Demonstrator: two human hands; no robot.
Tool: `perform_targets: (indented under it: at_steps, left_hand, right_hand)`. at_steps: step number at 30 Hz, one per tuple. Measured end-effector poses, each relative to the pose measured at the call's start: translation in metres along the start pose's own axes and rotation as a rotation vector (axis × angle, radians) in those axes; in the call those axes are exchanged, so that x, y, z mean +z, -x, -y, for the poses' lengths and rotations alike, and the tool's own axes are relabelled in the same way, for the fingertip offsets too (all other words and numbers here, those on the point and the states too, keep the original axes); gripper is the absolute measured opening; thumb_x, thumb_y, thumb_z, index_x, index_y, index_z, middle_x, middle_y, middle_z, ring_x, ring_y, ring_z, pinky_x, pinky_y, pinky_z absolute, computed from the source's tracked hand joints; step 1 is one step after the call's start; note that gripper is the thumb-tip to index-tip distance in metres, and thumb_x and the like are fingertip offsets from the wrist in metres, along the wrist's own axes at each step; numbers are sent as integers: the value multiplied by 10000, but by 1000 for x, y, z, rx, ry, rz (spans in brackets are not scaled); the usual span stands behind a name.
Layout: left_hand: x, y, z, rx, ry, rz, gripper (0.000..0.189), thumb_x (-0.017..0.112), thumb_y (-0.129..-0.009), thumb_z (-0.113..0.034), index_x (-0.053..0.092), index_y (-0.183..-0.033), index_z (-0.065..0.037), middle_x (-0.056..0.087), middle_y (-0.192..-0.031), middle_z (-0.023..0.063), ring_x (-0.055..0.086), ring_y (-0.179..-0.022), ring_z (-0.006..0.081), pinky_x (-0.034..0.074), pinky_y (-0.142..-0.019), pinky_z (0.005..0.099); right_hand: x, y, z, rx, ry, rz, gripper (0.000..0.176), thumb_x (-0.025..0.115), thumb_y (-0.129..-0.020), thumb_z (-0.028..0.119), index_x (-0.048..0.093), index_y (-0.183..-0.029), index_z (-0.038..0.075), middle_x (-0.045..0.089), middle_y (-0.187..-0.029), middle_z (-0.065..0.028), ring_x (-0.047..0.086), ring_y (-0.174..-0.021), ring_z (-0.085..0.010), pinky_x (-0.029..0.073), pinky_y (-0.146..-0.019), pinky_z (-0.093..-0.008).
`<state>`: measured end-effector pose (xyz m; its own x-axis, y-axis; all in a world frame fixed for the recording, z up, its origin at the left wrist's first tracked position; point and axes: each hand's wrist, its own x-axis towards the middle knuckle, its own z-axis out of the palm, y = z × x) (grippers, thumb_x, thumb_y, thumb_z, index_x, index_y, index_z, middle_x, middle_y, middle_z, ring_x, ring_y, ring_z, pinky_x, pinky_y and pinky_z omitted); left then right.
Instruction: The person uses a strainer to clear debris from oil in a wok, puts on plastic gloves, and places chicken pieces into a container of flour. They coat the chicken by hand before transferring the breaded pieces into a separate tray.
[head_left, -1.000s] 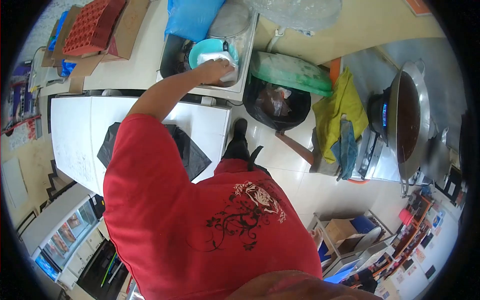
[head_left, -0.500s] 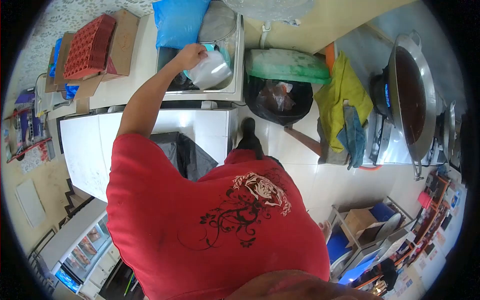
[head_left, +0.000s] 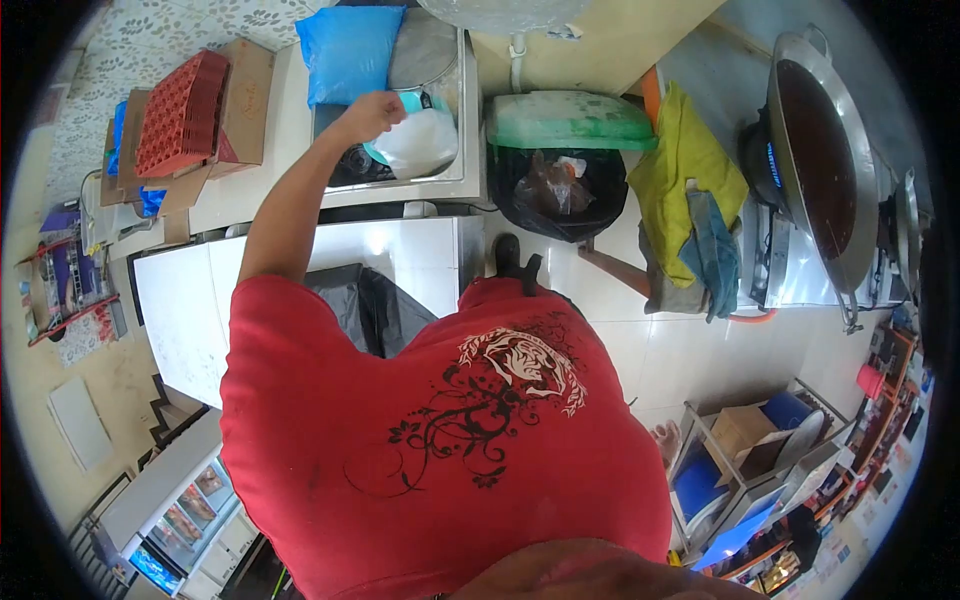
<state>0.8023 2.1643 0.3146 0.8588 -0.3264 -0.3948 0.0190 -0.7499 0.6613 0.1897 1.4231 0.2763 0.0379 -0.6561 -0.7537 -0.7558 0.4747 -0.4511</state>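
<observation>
My left hand [head_left: 374,114] is over the sink [head_left: 468,170] with its fingers curled. It is beside a white, shiny item [head_left: 418,143], perhaps a tub or bag, which rests in a teal basin [head_left: 440,101]. Whether anything is inside the curled fingers is hidden. Dark items [head_left: 357,166] lie in the sink below the wrist. Only a bit of my right hand [head_left: 666,438] shows past the red shirt, near a metal rack, and its grip is not visible.
A blue bag [head_left: 350,50] and a round metal lid [head_left: 422,48] lie beside the basin. Red egg trays [head_left: 182,115] stand by a cardboard box [head_left: 246,105]. At right are a lined bin [head_left: 505,200], yellow cloth [head_left: 680,170], large wok [head_left: 850,160] and rack [head_left: 745,490].
My left hand has drawn slightly left, off the white item it gripped earlier. That item now sits lower in the teal basin. The whole view has shifted a little.
</observation>
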Motion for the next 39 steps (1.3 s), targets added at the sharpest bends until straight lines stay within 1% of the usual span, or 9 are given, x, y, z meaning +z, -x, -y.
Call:
perform_targets:
  at_steps: [4,7,11,15,19,22,31,34,39]
  left_hand:
    - [63,-10,-12,291,-461,-68,320,680,-902,-324,649,-996,-19,673,-972,156,668,-900,321,542,-783,428]
    - [94,-3,-18,219,-807,-12,302,635,-897,-302,655,-998,-19,686,-1032,195,661,-1004,372,548,-825,459]
    - [81,-10,5,162,-760,44,201,561,-840,-97,666,-983,-4,688,-1014,219,671,-982,385,541,-842,493]
    - [51,-9,22,256,-571,-112,176,590,-904,-154,663,-849,-4,690,-816,202,690,-805,366,526,-727,439]
    - [28,-8,9,69,-201,-284,235,678,-916,-234,659,-842,-12,638,-709,170,632,-659,229,480,-638,391]
    - [16,-8,-3,86,-200,-376,280,639,-954,-266,654,-840,-10,602,-664,153,587,-628,192,454,-611,388]
    - [-21,2,-12,188,-427,-456,302,570,-990,-273,642,-867,-6,620,-711,165,595,-640,271,463,-639,367]
    - [-31,13,-27,124,-296,-450,255,577,-952,-236,675,-944,0,684,-859,225,656,-798,423,496,-721,470]
    - [-51,28,-44,13,37,-588,299,525,-963,-250,654,-941,20,666,-827,214,645,-755,355,479,-688,422]
  right_hand:
    - [6,-12,-6,43,-12,15,463,579,-957,420,475,-1363,225,566,-1079,-56,564,-882,-251,409,-637,-401]
    - [4,-16,-5,17,22,53,493,571,-954,439,459,-1382,222,567,-1129,-66,571,-944,-264,413,-690,-417]
    - [-6,-15,2,-45,40,50,518,565,-948,456,452,-1392,215,567,-1172,-80,574,-999,-280,409,-736,-433]
    - [-15,-9,-15,-34,39,39,523,557,-951,459,450,-1395,205,555,-1162,-89,570,-998,-299,416,-723,-429]
    - [-31,-32,-40,25,-20,91,510,544,-964,443,452,-1394,186,547,-1144,-98,567,-985,-304,425,-680,-421]
    - [-40,-36,-40,24,21,100,489,539,-975,425,465,-1388,172,560,-1128,-98,579,-943,-295,428,-657,-415]
    - [-39,-9,17,-50,-81,-17,422,595,-955,366,529,-1337,201,596,-1075,-56,579,-863,-251,417,-652,-394]
    - [-38,-2,36,-83,-10,0,416,592,-956,362,529,-1335,203,591,-1065,-45,565,-876,-236,420,-690,-384]
    - [-43,-5,63,-207,63,35,376,614,-958,331,571,-1290,158,579,-1019,-29,534,-858,-195,430,-729,-354]
